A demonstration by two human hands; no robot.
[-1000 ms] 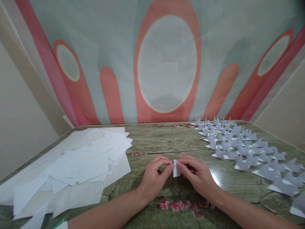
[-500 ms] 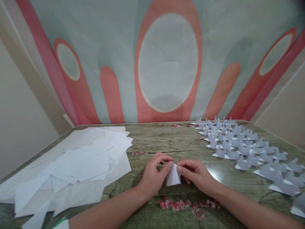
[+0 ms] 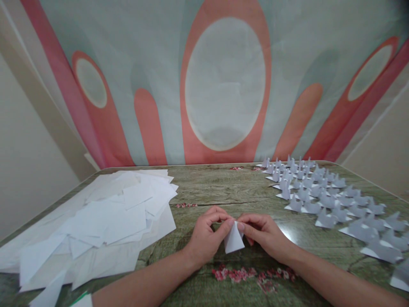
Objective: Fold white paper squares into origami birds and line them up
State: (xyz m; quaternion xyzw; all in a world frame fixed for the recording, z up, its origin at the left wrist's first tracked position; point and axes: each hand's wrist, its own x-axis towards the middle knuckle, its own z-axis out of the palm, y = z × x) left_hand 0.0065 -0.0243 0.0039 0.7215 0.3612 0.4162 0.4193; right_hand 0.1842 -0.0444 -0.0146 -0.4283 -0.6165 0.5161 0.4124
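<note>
L hand (image 3: 209,233) & R hand (image 3: 264,232): fingers of both nearly closed, pinching top of small folded paper (image 3: 234,241) betw. them, wide end toward wearer; can't tell if it touches counter (image 3: 217,187). For a crisp fold, prob. best: light grip, edges flush, press tip downward. Loose sheets (image 3: 105,217) L, folded figures (image 3: 327,201) R, backdrop (image 3: 223,85) behind.

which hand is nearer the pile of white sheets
Left. The left hand is right of the pile, pinching a folded paper; the right hand, also pinching it, is farther right.
</note>
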